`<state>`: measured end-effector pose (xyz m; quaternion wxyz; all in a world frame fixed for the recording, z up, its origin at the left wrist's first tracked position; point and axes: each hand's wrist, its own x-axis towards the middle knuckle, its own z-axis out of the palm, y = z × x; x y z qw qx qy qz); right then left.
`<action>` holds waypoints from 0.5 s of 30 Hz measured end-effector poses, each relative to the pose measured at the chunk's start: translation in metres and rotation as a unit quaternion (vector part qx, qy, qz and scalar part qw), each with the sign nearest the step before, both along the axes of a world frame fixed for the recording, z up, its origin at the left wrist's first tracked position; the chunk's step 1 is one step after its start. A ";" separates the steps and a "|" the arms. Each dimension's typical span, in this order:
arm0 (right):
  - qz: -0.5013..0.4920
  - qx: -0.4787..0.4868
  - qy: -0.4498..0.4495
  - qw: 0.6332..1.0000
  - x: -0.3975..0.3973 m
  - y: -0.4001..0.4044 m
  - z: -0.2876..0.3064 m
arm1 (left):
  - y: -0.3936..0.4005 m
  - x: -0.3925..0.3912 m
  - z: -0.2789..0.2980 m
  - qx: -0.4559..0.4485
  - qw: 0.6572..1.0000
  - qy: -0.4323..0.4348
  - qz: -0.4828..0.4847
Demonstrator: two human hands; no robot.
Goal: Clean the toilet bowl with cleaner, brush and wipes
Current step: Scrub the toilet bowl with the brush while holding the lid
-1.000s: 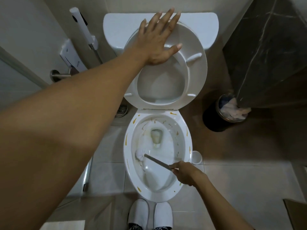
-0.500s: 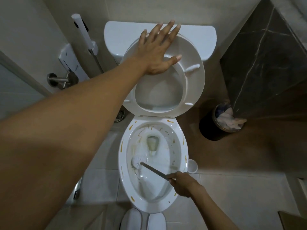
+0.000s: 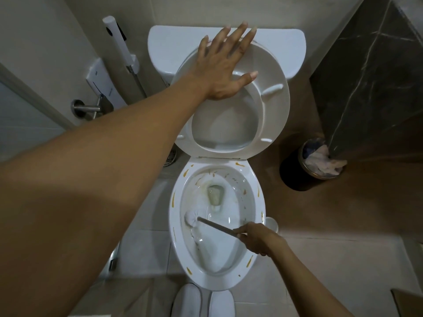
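The white toilet bowl (image 3: 256, 227) stands in the middle, its rim streaked with yellow-orange marks. The seat (image 3: 272, 106) is raised against the tank (image 3: 174, 44). My left hand (image 3: 225, 67) presses flat on the top of the raised seat, fingers straight and spread. My right hand (image 3: 257, 237) grips the grey handle of the toilet brush (image 3: 215, 226) over the bowl's right rim. The brush's white head (image 3: 191, 218) lies against the left inner wall of the bowl. No cleaner bottle or wipes are visible.
A black waste bin (image 3: 295, 172) holding crumpled paper stands on the floor at the right, beside a dark marble wall (image 3: 366, 72). A bidet sprayer (image 3: 119, 44) hangs on the left wall. A white brush holder (image 3: 272, 224) sits beside the bowl. My white slippers (image 3: 187, 300) are below the bowl.
The view has shifted so the toilet sits lower in the frame. The brush head has stayed near the bowl's left inner wall. My left hand keeps pressing the raised seat.
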<state>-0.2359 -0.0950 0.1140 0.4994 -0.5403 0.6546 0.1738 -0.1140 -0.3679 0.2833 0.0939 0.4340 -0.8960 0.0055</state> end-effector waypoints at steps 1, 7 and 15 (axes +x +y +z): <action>-0.001 -0.023 -0.003 1.000 0.006 -0.003 -0.003 | 0.000 0.000 0.000 0.000 1.000 0.001 0.000; -0.095 -0.053 -0.040 0.993 0.014 0.012 -0.018 | -0.002 0.000 0.000 -0.002 1.000 -0.018 0.001; -0.066 -0.052 -0.016 0.996 0.014 0.006 -0.019 | -0.001 0.000 0.000 0.000 1.000 -0.014 0.002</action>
